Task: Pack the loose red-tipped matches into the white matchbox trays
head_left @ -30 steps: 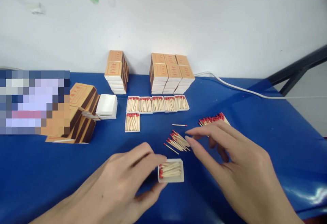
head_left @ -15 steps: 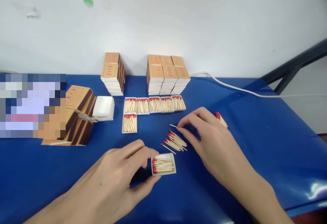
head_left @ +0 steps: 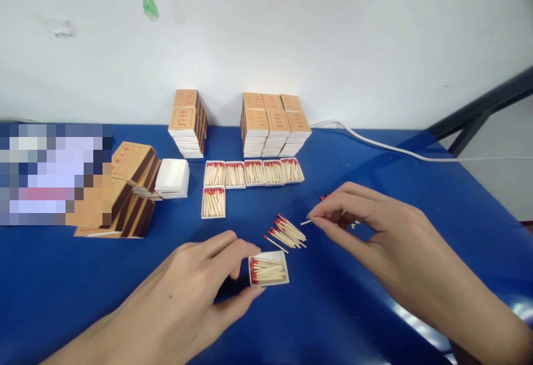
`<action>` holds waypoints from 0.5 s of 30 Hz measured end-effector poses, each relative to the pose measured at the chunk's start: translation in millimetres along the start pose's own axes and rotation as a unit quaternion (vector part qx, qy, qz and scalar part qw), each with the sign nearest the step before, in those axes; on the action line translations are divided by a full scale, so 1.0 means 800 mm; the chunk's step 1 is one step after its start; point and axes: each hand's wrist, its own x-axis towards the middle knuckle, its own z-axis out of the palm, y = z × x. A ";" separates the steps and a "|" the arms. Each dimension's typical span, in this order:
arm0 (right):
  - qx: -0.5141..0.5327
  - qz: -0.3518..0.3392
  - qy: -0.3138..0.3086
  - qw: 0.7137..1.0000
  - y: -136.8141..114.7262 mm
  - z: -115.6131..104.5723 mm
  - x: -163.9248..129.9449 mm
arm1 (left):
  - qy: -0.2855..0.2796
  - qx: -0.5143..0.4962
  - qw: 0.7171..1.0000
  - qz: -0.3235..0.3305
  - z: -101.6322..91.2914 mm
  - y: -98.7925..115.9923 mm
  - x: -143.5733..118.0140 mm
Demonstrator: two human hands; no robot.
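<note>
– What is closest?

– The left hand (head_left: 195,287). Its thumb and fingers pinch a little white tray (head_left: 268,269) with matches in it. The tray sits on the blue table (head_left: 62,276).

– And the right hand (head_left: 375,232)?

– It pinches one match (head_left: 306,222) at its fingertips, up off the table. Just left of it lies a small pile (head_left: 286,231) of loose matches, right behind the tray.

– What is behind that?

– One full tray (head_left: 213,202), then a row (head_left: 253,172) of five full trays. At the left lie brown sleeves (head_left: 131,187) and white empty trays (head_left: 172,177).

– And at the back?

– Two stacks of boxes (head_left: 272,123) by the wall (head_left: 333,37), and a white cable (head_left: 395,147).
</note>
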 end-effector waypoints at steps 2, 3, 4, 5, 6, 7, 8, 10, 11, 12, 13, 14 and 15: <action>-0.017 0.005 -0.032 0.999 0.009 -0.007 0.005 | -0.008 0.000 1.000 -0.005 -0.001 0.000 0.001; -0.027 0.004 -0.050 0.998 0.014 -0.008 0.007 | -0.011 0.001 1.000 -0.007 -0.001 0.000 0.001; -0.036 -0.002 -0.071 0.997 0.018 -0.009 0.010 | -0.013 0.001 1.000 -0.008 -0.002 0.000 0.001; -0.044 -0.012 -0.096 0.994 0.022 -0.009 0.013 | -0.013 0.002 1.000 -0.008 -0.002 0.000 0.001; -0.051 -0.025 -0.121 0.991 0.023 -0.008 0.016 | -0.015 0.001 1.000 -0.007 -0.003 -0.001 0.002; -0.055 -0.036 -0.145 0.987 0.021 -0.007 0.019 | -0.017 -0.001 1.000 -0.007 -0.003 -0.001 0.002; -0.056 -0.040 -0.162 0.984 0.018 -0.005 0.023 | -0.018 -0.003 1.000 -0.007 -0.004 -0.001 0.002; -0.037 -0.023 -0.175 0.984 0.005 -0.003 0.030 | -0.017 -0.006 1.000 -0.008 -0.004 -0.001 0.002; -0.022 -0.014 -0.163 0.986 -0.002 -0.001 0.032 | -0.015 -0.006 1.000 -0.008 -0.004 -0.002 0.002; -0.015 -0.007 -0.154 0.988 -0.008 0.000 0.032 | -0.015 -0.006 1.000 -0.007 -0.003 -0.003 0.002; -0.011 0.001 -0.142 0.990 -0.013 0.001 0.031 | -0.015 -0.005 1.000 -0.007 -0.003 -0.003 0.002; -0.014 0.009 -0.124 0.992 -0.016 0.004 0.028 | -0.016 -0.005 1.000 -0.007 -0.002 -0.004 0.002; -0.022 0.021 -0.104 0.994 -0.018 0.007 0.023 | -0.018 -0.007 1.000 -0.009 -0.001 -0.004 0.002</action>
